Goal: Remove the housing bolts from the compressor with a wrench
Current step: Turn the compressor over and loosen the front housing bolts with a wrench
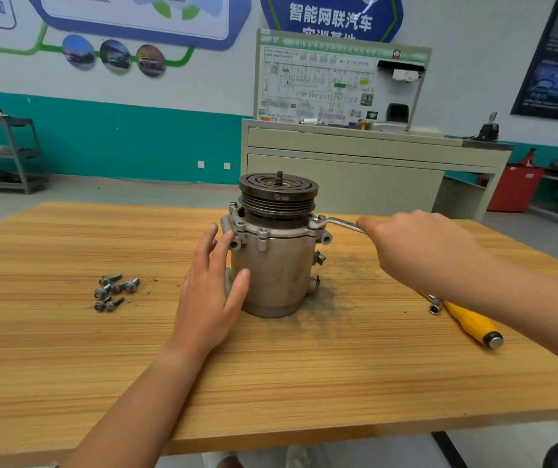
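A grey metal compressor (279, 268) stands upright in the middle of the wooden table (68, 366), its dark grooved pulley (278, 194) on top. My left hand (215, 292) lies against the compressor's left side with straight, spread fingers. My right hand (419, 251) grips the handle of a silver wrench (340, 224). The wrench's ring end sits on a housing bolt (321, 218) at the right of the flange. Another bolt (233, 205) stands in the flange at the left. Several removed bolts (113, 291) lie loose on the table to the left.
A yellow-handled screwdriver (471, 324) and a second small wrench (434, 304) lie at the right, partly under my right forearm. Dark dust covers the wood right of the compressor. A beige cabinet with a wiring board (338, 86) stands behind the table.
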